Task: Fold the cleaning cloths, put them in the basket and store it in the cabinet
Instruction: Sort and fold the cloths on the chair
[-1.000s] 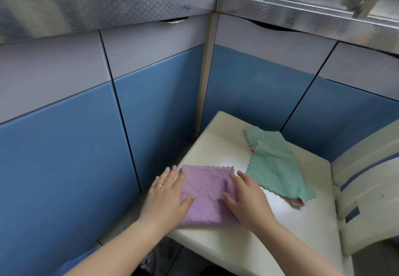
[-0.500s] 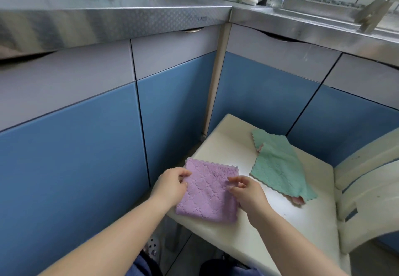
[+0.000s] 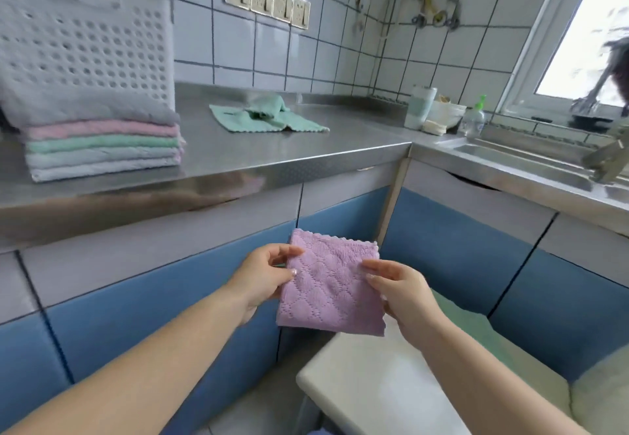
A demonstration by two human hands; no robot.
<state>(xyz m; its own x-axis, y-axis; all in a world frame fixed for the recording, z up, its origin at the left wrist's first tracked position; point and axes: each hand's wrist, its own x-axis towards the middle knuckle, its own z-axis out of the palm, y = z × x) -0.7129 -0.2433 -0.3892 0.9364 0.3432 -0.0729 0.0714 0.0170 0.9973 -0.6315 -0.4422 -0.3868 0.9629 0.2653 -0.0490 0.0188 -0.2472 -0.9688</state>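
Basket (image 3: 85, 43) behind folded stack (image 3: 102, 148), countertop (image 3: 272, 152)

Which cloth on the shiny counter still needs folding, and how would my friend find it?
Start at the steel counter under the row of wall sockets. To the right of the white holey basket and the neat stack of folded cloths lies a green cloth. It is the only one lying alone, crumpled and bunched up in the middle, not squared flat like the stacked ones.

Hands (image 3: 335, 285) lifted purple cloth (image 3: 330, 285) off chair.
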